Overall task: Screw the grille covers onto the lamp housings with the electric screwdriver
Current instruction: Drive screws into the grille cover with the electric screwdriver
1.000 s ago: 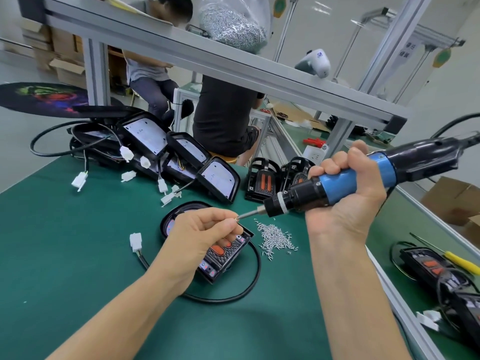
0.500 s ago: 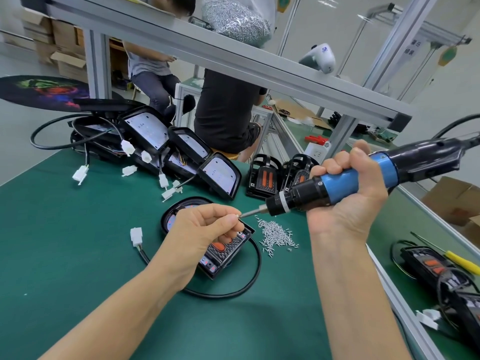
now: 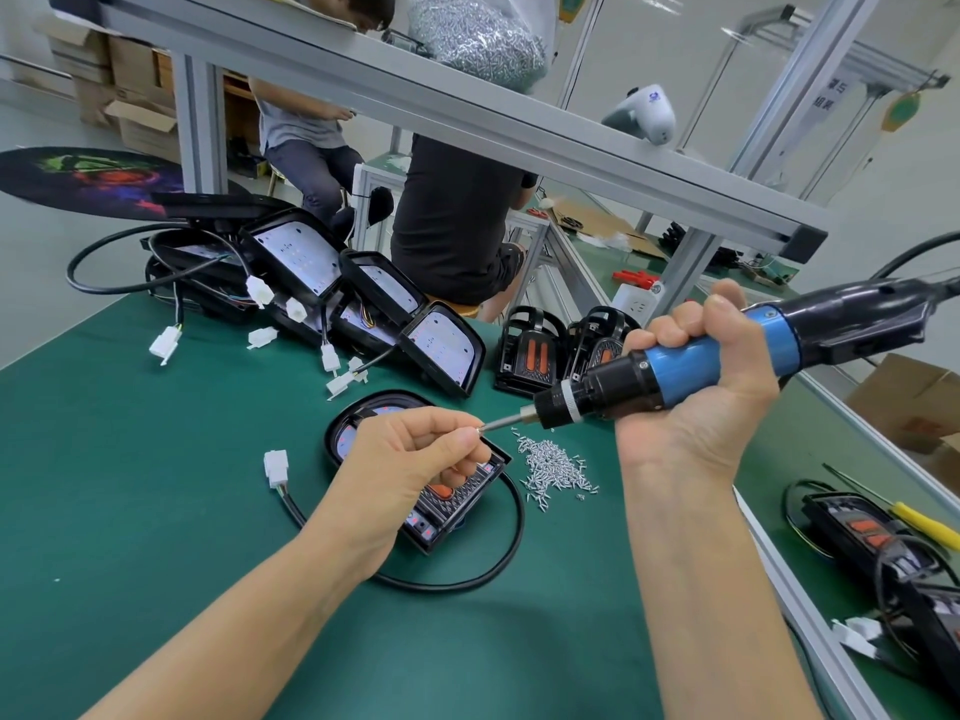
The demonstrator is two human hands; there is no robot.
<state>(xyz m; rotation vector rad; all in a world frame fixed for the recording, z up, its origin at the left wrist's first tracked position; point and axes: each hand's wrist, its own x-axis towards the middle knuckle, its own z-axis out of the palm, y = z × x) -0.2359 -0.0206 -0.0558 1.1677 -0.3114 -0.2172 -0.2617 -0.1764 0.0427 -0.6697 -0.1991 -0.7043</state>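
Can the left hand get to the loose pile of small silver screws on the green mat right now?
Probably yes. The pile of small silver screws lies bare on the green mat, just right of the left hand, nothing between. But its fingertips already pinch something at the blue electric screwdriver's bit.

Single head view, forward-down over the green bench (image 3: 130, 485), edges perhaps warped

- Electric screwdriver (image 3: 727, 363): blue-and-black, held nearly level, bit pointing left.
- Lamp housing (image 3: 363, 423): black, flat on the green counter (image 3: 130, 459), grille cover (image 3: 457, 498) on top.
- Screws (image 3: 556, 467): loose pile just right.
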